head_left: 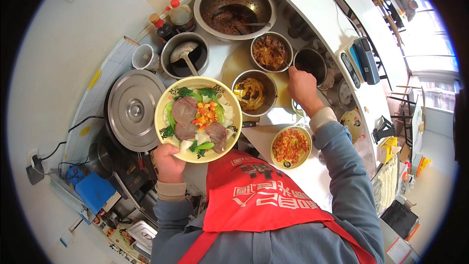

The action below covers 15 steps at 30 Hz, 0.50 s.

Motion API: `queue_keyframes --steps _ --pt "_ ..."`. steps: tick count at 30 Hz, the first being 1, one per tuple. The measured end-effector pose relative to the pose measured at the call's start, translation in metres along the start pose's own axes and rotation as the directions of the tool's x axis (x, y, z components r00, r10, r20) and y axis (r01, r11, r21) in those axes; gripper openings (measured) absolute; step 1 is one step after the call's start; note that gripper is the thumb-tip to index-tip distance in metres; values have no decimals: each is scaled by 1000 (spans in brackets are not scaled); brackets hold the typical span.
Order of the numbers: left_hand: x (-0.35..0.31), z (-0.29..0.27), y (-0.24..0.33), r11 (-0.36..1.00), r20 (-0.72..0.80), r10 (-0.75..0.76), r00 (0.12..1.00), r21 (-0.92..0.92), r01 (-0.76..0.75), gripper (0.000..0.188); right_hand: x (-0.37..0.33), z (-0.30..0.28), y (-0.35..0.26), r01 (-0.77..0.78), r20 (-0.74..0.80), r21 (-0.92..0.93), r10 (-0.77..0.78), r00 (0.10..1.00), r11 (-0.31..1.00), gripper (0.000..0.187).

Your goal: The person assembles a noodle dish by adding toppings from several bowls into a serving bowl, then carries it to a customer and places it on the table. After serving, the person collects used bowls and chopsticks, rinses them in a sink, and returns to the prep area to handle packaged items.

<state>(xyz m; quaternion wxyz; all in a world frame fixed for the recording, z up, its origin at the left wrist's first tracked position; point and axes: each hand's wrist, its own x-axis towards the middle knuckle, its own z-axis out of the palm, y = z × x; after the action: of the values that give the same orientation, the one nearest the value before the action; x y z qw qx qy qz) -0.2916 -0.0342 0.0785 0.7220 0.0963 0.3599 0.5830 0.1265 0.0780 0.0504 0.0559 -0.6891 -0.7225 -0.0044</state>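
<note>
Yellow and round, a wide bowl (198,119) sits in the person's left hand (167,162), held up over the near left part of a white kitchen counter (312,176). The fingers are curled under the bowl's near rim and the thumb lies along the edge, so the hand is closed on it. Inside are pale noodles, dark slices of meat, green leaves and a small heap of orange and red diced vegetables in the middle.

The right hand (302,88) reaches out over the middle of the counter, closed around the thin handle of a spoon (282,57). The spoon's far end dips into a steel bowl of brown minced topping (271,52), which stands toward the counter's far edge.

Just left of the right hand stands a second steel bowl (254,93) holding a yellowish sauce with dark pieces. To the right of the minced topping is a third steel bowl (310,64), dark inside. Nearer the person, just beside the right forearm, a small yellow bowl of chopped red and green chilli (290,146) rests on the counter.

At the far edge a large wok (235,9) holds dark red oil and a ladle. Left of it stands a steel pot (184,55) with another ladle in dark liquid, with sauce bottles (171,19) behind it. At the left edge a big pot is covered by a flat steel lid (134,110). A red apron (259,195) covers the person's chest.
</note>
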Motion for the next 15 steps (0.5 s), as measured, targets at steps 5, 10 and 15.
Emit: queue_keyframes --steps 5,10,15 --pt "32 -1 5 999 37 -38 999 -37 40 83 12 8 -1 -35 -84 20 37 996 999 9" --pt "48 4 8 999 1 -36 999 -9 36 82 1 13 -19 26 114 19 -28 993 999 10" --pt "55 8 9 999 -20 -50 999 -2 50 83 -3 14 -17 -24 -55 33 26 998 999 9"
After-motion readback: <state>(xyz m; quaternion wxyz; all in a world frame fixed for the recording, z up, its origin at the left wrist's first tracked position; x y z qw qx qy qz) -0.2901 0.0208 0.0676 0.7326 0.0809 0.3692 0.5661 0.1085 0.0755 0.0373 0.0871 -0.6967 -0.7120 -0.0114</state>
